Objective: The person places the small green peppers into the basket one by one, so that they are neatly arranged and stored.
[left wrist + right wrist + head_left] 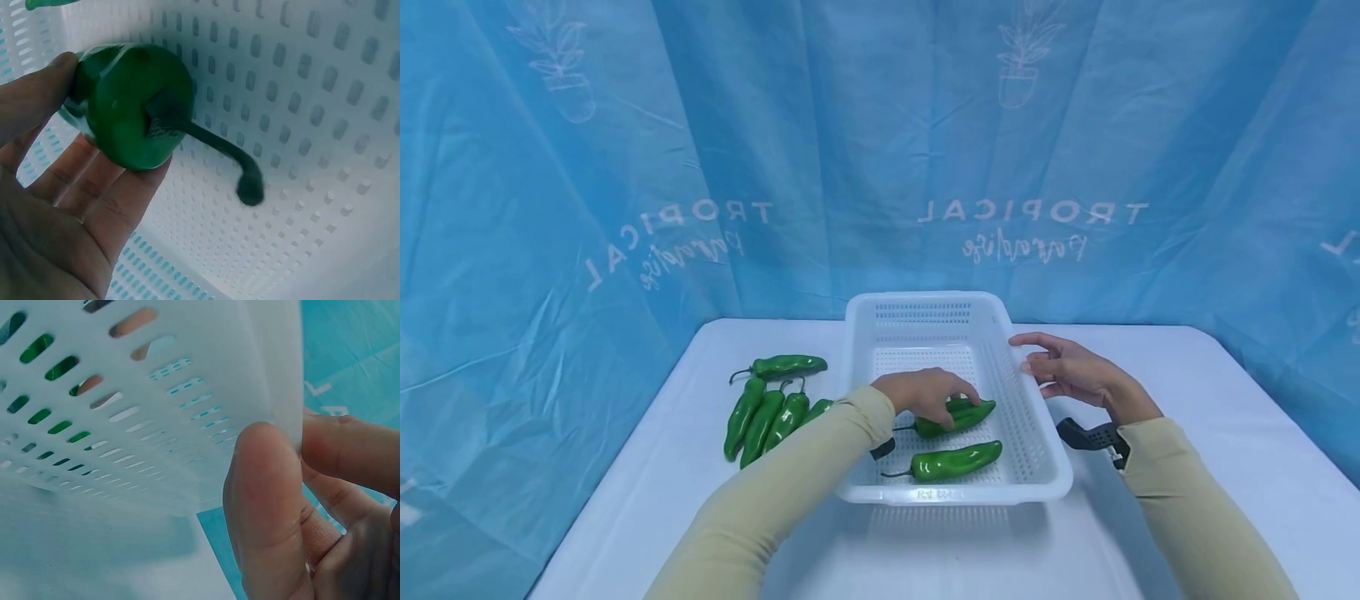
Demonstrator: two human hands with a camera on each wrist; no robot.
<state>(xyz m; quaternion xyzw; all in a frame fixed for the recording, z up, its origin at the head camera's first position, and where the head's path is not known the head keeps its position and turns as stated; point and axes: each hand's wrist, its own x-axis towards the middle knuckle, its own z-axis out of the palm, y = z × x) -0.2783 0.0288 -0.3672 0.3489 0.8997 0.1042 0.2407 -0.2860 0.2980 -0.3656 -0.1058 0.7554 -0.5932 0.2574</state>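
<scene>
Pinching the basket is the right hand; the left hand grips a pepper inside, its sleeve partly hiding loose peppers beside it.

The person wears long, close-fitting sleeves in a plain pale yellow-beige. The left sleeve creases near the elbow and has a seam by its wrist end; the right sleeve shows small folds just behind the cuff. A black band with a textured surface circles the right wrist, joined to a smooth, rounded black piece. A small dark piece shows under the left wrist. The fingers are bare.
</scene>
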